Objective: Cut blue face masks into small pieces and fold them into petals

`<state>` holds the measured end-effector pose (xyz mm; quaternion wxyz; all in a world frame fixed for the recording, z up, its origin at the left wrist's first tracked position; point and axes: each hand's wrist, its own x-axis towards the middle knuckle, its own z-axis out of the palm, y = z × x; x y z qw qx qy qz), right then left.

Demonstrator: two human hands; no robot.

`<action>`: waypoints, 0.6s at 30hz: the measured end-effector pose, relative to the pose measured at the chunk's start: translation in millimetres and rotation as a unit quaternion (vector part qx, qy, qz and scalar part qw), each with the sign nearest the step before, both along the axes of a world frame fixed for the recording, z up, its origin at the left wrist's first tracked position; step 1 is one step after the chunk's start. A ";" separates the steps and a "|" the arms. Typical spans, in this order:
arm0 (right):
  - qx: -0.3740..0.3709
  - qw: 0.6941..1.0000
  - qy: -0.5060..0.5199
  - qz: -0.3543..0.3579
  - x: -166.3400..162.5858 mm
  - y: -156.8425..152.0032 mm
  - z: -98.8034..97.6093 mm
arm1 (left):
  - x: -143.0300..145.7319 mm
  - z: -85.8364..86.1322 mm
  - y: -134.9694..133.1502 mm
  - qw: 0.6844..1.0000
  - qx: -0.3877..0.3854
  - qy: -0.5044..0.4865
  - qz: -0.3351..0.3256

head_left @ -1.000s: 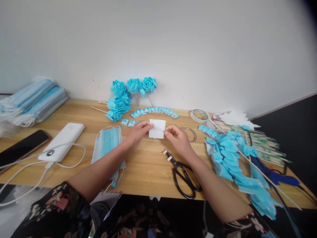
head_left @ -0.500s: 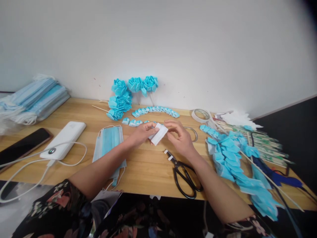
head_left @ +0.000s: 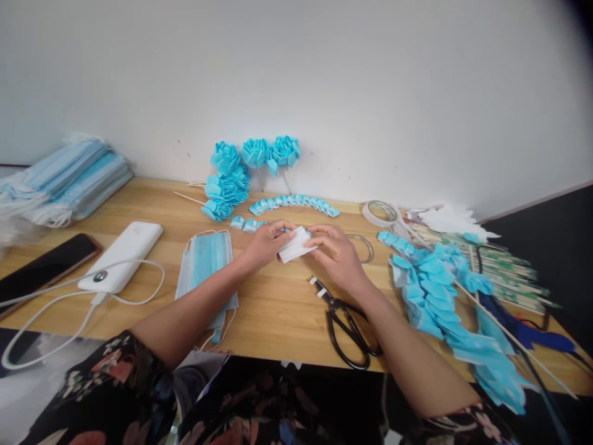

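Observation:
Both my hands meet over the middle of the wooden table (head_left: 278, 309) and pinch a small white piece of mask fabric (head_left: 295, 245). My left hand (head_left: 266, 242) grips its left edge with fingers closed. My right hand (head_left: 336, 252) holds its right edge with fingers curled. The piece is tilted and nearly flat, partly folded. A flat blue face mask (head_left: 208, 262) lies just left of my left forearm. Black scissors (head_left: 345, 321) lie below my right wrist.
Blue fabric flowers (head_left: 245, 167) on sticks lean at the wall, with a curved row of folded blue petals (head_left: 294, 203) before them. A mask stack (head_left: 69, 182), white power bank (head_left: 121, 253) and phone (head_left: 44, 266) sit left. Tape roll (head_left: 380, 213), blue cut pieces (head_left: 440, 290) and sticks lie right.
The white piece was held upright and flat a second ago; now both hands have tipped it down and folded it narrower. The view has shifted slightly.

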<state>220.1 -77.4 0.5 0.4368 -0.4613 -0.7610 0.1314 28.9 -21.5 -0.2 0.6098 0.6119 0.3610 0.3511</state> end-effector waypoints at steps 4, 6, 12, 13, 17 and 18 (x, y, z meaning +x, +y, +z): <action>0.000 1.000 -0.010 0.007 0.6 0.7 -0.5 | -1.6 3.6 -0.7 0.999 -0.018 -0.012 -0.027; -0.001 1.000 -0.014 0.004 1.4 1.3 -1.8 | -1.7 4.7 -1.1 0.999 -0.015 -0.017 -0.046; -0.018 1.000 -0.003 0.001 1.4 1.0 -4.6 | -0.3 0.5 -0.8 0.999 0.014 -0.005 -0.046; -0.027 1.000 0.001 0.001 0.9 0.6 -4.5 | 0.1 -1.0 -0.8 0.999 0.028 -0.001 -0.044; -0.066 0.997 0.030 -0.003 -1.1 -1.0 -4.1 | 2.4 -7.3 -1.4 0.995 0.078 0.003 -0.056; -0.079 0.996 0.038 -0.003 -1.5 -1.3 -4.2 | 3.1 -8.7 -1.5 0.995 0.079 0.000 -0.059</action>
